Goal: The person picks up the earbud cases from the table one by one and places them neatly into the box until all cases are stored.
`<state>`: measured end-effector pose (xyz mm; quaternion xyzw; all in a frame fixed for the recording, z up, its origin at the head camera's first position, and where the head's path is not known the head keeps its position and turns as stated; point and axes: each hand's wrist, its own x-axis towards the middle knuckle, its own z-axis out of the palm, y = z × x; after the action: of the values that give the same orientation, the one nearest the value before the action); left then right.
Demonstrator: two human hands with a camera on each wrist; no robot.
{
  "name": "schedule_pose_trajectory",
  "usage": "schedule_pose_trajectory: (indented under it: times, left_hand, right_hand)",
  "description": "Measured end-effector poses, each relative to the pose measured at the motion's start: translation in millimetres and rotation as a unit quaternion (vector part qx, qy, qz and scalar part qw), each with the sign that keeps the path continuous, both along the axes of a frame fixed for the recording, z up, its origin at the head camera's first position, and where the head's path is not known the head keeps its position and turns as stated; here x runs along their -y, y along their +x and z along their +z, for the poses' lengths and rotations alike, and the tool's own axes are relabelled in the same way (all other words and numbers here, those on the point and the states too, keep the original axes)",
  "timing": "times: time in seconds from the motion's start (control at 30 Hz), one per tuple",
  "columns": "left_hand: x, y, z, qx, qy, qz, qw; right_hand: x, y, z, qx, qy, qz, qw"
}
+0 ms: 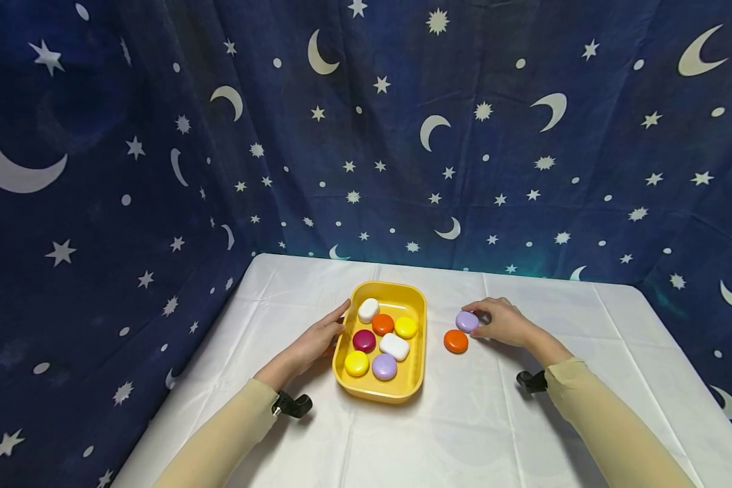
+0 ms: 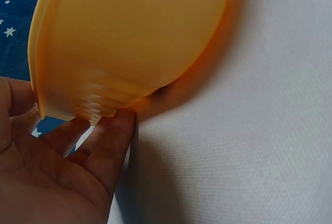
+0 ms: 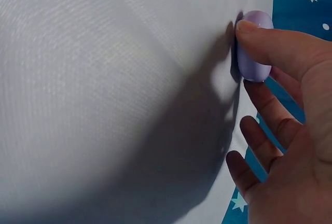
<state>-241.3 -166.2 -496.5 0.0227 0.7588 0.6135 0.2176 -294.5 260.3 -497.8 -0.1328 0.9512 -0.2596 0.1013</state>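
My right hand (image 1: 501,321) pinches a glossy lilac pebble-shaped piece (image 1: 466,321) by its edges, low over the white cloth. In the right wrist view the thumb lies on the near side of the lilac piece (image 3: 254,47), while the other fingers spread below. Just in front of it lies an orange piece (image 1: 455,341). My left hand (image 1: 314,342) touches the left wall of a yellow tub (image 1: 378,392), its fingers fairly straight. From the left wrist the tub wall (image 2: 140,27) shows large, with fingertips against its ribbed part.
Inside the tub lie several similar pieces: white (image 1: 394,347), yellow (image 1: 406,328), orange (image 1: 383,324), dark red (image 1: 364,341) and lilac (image 1: 384,367). A creased white cloth (image 1: 439,434) covers the table. Behind and to the left hangs a dark blue star-and-moon curtain (image 1: 396,196).
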Motion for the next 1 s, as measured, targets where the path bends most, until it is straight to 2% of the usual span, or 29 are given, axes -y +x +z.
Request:
schedule_pose_trajectory:
  times: [0.2,0.47,0.77,0.9,1.0]
  left_hand:
    - [0.5,0.9,-1.8,-0.002,0.001,0.001,1.0000]
    - [1.5,0.3,-4.0,-0.001,0.002,0.001,1.0000]
    - [3.8,0.6,-2.9,-0.001,0.005,-0.009,0.9999]
    - [4.2,-0.6,-1.6,-0.007,0.006,-0.015,0.9998]
    - [3.7,-1.8,-0.1,-0.011,0.006,-0.015,0.9998]
  right_hand:
    - [-3.7,3.9,9.6,-0.047,-0.036,0.004,0.998]
    - [8.3,9.9,42.2,-0.080,-0.060,0.016,0.995]
    - [49.0,25.2,75.3,-0.065,-0.070,0.057,0.994]
    - [69.8,34.4,83.5,-0.070,-0.051,0.082,0.993]
    - [83.4,41.3,86.8,-0.082,-0.030,0.116,0.989]
